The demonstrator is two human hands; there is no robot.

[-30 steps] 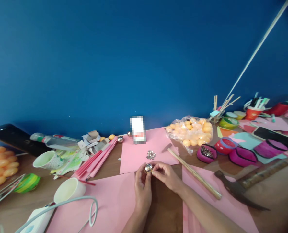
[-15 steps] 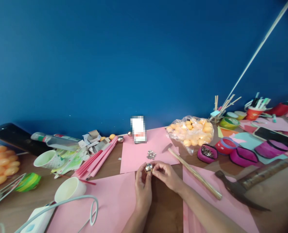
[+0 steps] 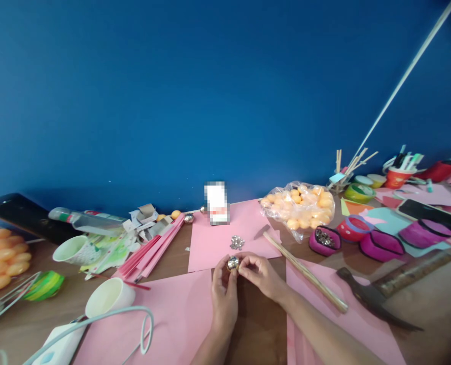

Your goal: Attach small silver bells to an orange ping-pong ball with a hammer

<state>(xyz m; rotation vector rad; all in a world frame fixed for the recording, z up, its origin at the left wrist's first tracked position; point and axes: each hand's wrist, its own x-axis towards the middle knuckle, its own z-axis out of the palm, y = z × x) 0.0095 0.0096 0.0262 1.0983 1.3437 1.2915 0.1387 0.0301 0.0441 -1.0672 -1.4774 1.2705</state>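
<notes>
A small round ball with a glittering, silvery studded surface [image 3: 232, 262] is held between both hands above the brown wooden bench [image 3: 259, 324]. The left hand [image 3: 223, 293] is closed on it from below and the side, thumb and fingers pinched narrowly about the ball. The fingertips of the right hand [image 3: 258, 274] are pressed against the ball's right side in an equally narrow grip, so that the ball is touched by both hands at once.

Just beyond the grip, a little heap of shiny metal studs [image 3: 236, 242] is seen lying on a flat sheet of matte pink paper [image 3: 213, 238]. More smooth pink paper [image 3: 179, 319] is spread to the left of the grip, below it in the view. To the right of the grip, a bundle of long, thin, pale wooden sticks [image 3: 305, 274] is laid slantwise, and further right a hammer with a dark metal head and worn wooden handle [image 3: 377, 296] is laid flat. Beyond the sticks, a crinkled clear plastic bag filled with smooth orange balls [image 3: 299, 203] is set on the bench. A glossy white ceramic cup [image 3: 109, 298] is laid on its side well to the left of the grip.
</notes>
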